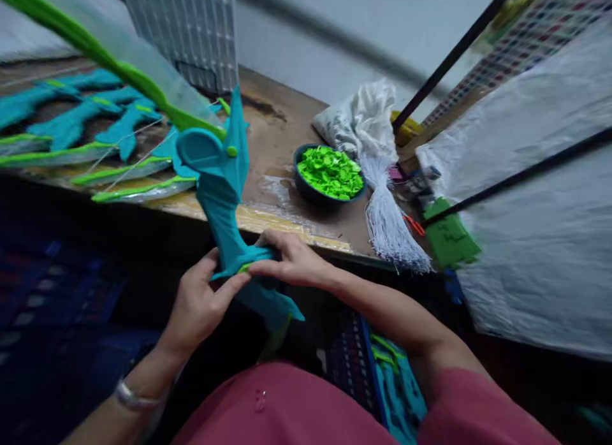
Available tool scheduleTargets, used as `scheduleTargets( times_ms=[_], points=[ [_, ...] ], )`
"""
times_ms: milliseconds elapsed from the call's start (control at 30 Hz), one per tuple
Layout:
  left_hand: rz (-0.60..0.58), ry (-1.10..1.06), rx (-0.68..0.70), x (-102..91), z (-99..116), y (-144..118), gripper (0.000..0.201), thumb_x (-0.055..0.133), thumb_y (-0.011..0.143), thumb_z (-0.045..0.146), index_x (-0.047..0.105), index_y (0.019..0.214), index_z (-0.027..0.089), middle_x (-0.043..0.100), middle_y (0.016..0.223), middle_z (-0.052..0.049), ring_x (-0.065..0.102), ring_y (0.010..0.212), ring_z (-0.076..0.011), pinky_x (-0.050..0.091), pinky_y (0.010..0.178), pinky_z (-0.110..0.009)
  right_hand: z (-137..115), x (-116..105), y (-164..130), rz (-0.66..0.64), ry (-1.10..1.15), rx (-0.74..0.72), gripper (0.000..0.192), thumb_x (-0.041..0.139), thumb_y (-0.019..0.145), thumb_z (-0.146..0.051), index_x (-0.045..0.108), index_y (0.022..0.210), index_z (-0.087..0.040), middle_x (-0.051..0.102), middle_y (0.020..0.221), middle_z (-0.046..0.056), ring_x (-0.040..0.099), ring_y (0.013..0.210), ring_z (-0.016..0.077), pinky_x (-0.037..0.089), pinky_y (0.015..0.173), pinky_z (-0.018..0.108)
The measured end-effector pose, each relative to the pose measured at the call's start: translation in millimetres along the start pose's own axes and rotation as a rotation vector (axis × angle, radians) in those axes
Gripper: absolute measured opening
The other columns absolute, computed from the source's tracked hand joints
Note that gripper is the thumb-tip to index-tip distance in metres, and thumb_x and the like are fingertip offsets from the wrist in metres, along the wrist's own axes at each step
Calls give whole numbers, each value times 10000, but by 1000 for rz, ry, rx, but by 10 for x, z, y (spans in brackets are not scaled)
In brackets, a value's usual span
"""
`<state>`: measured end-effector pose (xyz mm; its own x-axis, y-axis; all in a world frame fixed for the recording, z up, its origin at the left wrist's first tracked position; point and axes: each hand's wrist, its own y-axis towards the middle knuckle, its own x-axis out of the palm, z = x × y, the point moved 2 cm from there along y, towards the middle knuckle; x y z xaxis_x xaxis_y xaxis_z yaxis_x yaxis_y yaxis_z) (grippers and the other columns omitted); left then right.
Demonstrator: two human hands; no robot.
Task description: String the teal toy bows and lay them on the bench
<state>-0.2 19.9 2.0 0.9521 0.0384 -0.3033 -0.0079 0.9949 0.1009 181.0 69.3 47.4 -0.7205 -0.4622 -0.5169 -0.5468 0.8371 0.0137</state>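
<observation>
A teal plastic toy bow with a long bright green limb stands tilted in front of me, over the bench's front edge. My left hand wraps its lower part from the left. From the right, my right hand grips the same part. Both thumbs meet at a small bright green piece set in the teal body. Fingers behind the bow are partly hidden. Below my hands, the bow's lower end is dark and blurred.
On the bench, several teal and green bows with strings lie at left. A dark bowl holds bright green pieces. Beside it are a white sack and white strings. A blue crate with teal parts stands below.
</observation>
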Motion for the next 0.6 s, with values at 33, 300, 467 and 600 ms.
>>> scheduleTargets(
  times_ms=[33, 300, 467, 600],
  points=[
    [13, 8, 12, -26, 17, 17, 364, 742, 781, 477, 724, 996, 183, 769, 918, -34, 712, 828, -236, 560, 740, -284, -7, -9, 20, -10, 6, -2, 306, 814, 823, -373, 648, 929, -138, 567, 780, -46, 509, 729, 114, 362, 661, 225],
    [-151, -188, -53, 3, -35, 212, 449, 798, 776, 458, 718, 1124, 184, 780, 1041, -44, 723, 932, -243, 574, 826, -286, 66, -94, 27, 38, 54, 25, 329, 822, 805, -423, 657, 889, -152, 582, 782, -35, 519, 731, 122, 369, 623, 224],
    [-80, -513, -220, -4, -66, 229, 478, 865, 731, 389, 726, 1133, 172, 792, 1036, -43, 739, 919, -219, 602, 830, -260, 158, -80, 10, -40, 229, -31, 440, 762, 861, -418, 641, 1195, -160, 671, 1012, 30, 619, 913, 166, 507, 780, 264],
    [196, -542, -309, -251, 60, 141, 357, 899, 666, 269, 735, 961, 152, 794, 904, 10, 726, 787, -138, 603, 769, -170, 41, -325, -48, 86, 307, -136, 534, 697, 919, -356, 526, 1390, -173, 667, 1232, 82, 641, 1116, 189, 533, 957, 320]
  ],
)
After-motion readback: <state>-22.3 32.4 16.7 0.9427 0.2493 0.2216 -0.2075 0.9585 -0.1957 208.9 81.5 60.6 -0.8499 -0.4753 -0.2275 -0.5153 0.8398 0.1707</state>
